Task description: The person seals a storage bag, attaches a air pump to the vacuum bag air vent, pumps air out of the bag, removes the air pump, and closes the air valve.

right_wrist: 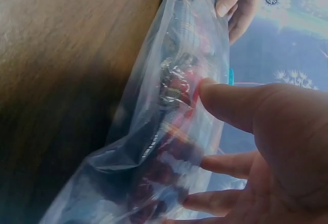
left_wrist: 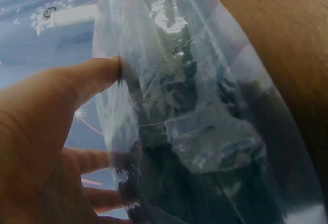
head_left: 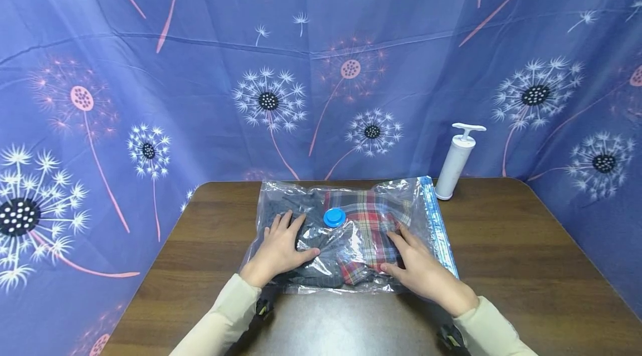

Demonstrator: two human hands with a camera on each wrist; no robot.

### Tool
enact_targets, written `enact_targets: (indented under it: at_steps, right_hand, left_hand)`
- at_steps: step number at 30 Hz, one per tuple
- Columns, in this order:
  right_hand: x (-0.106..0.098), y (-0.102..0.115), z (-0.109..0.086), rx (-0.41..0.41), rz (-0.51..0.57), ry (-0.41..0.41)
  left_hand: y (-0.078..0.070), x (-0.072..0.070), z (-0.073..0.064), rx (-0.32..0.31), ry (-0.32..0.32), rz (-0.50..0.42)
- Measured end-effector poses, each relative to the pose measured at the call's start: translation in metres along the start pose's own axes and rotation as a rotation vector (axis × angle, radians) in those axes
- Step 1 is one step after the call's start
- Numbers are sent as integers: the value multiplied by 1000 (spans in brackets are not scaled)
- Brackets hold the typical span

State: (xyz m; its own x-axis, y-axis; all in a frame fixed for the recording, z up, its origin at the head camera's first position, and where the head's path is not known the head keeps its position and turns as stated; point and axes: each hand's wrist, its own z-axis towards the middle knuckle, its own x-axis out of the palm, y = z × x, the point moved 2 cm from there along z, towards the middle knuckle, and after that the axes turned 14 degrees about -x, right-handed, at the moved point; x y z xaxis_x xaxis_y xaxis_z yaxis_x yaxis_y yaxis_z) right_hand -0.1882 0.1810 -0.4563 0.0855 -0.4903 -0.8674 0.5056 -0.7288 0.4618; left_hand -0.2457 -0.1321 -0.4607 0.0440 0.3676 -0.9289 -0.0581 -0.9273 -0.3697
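Note:
A clear plastic vacuum storage bag (head_left: 306,289) lies flat on the table, with a round blue valve (head_left: 334,217) on its top face. Inside it are a dark grey garment (head_left: 321,264) on the left and a red plaid garment (head_left: 371,222) on the right. My left hand (head_left: 281,247) rests on the bag over the dark garment, fingers spread. On the plaid side, my right hand (head_left: 421,267) presses the bag with fingers spread. In both wrist views the fingertips touch the plastic. A blue zip strip (head_left: 438,228) runs along the bag's right edge.
A white hand pump (head_left: 455,164) with a T-shaped handle stands upright at the back of the wooden table (head_left: 526,267), just right of the bag. Behind the table hangs a blue cloth (head_left: 200,83) with a dandelion print.

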Motion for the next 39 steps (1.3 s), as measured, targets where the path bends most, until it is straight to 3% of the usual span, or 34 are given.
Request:
enact_targets:
  at_steps: [8,17,24,33,39]
  right_hand:
    - [-10,7,5,6,-12,77]
    - [-27,27,36,-12,-17,94]
    - [-17,42,68,-98,-26,131]
    - [-7,58,97,-251,-133,126]
    - [-3,63,116,-275,-119,159]
  left_hand:
    - [-3,-1,-9,-12,-21,61]
    - [-5,-2,-15,-62,33,86]
    - [-5,-3,-18,-53,44,76]
    - [-1,-5,-20,-57,59,66]
    - [-1,-2,-20,-40,79,54]
